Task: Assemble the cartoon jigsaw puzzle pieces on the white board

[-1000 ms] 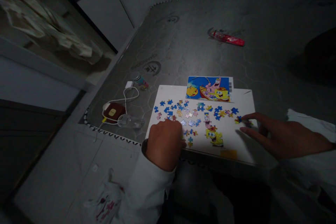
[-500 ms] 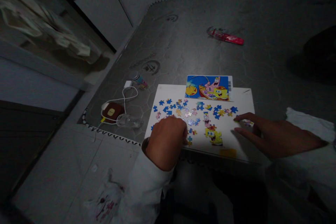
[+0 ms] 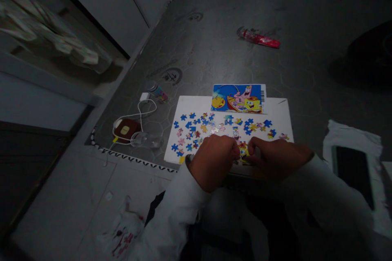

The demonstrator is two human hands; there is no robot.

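Between my two hands lies a small joined section of jigsaw pieces (image 3: 244, 151) with a yellow cartoon face, on a white board (image 3: 283, 120). My left hand (image 3: 216, 159) is closed, its curled fingertips at the left edge of that section; the back of the hand hides most of the fingers. At the right edge, my right hand (image 3: 274, 155) pinches with thumb and forefinger. A narrow pink piece (image 3: 235, 132) stands just above the section. Loose blue jigsaw pieces (image 3: 190, 124) and several other colours spread across the board. Behind them lies the picture card (image 3: 237, 98).
Left of the board are a clear plastic bottle (image 3: 148, 140), a brown box (image 3: 126, 129) with a white cable, and a printed cylinder (image 3: 159, 93). A red packet (image 3: 260, 39) lies farther back. A dark phone (image 3: 352, 171) rests on white paper at right.
My right hand has moved left from the board's right side to the joined section. My left hand has shifted right to meet it. The view has turned slightly, showing the phone.
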